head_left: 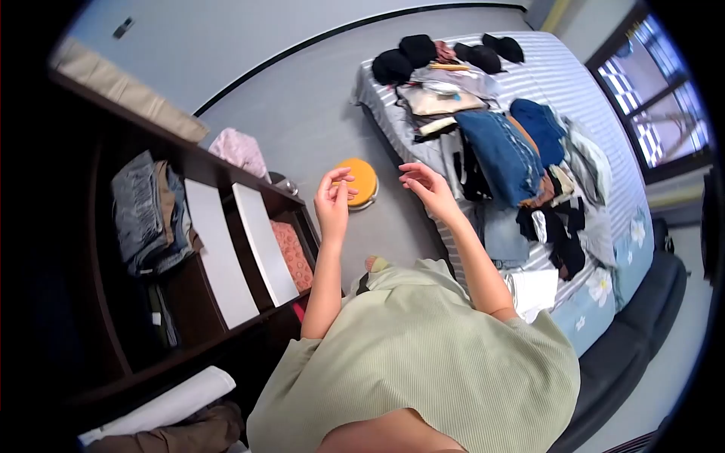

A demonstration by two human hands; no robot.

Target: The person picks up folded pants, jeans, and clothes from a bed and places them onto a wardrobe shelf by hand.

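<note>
left hand (pixel 333 200) and right hand (pixel 429 190) hover empty, apart; folded blue jeans (pixel 495 155) lie right of the nearer right hand, long axis slanting far-left to near-right.

Yr top (pixel 430 355) = pale grn, fine ribbing. You've got orange-ylw round thing (pixel 364 180), blue jeans (pixel 491 151), grey/wht striped sheet (pixel 555 72), dk brn cabinet (pixel 196 343), salmon-pink patterned cloth (pixel 291 253), blue-grey bedding (pixel 627 260) w/ wht flowers.
</note>
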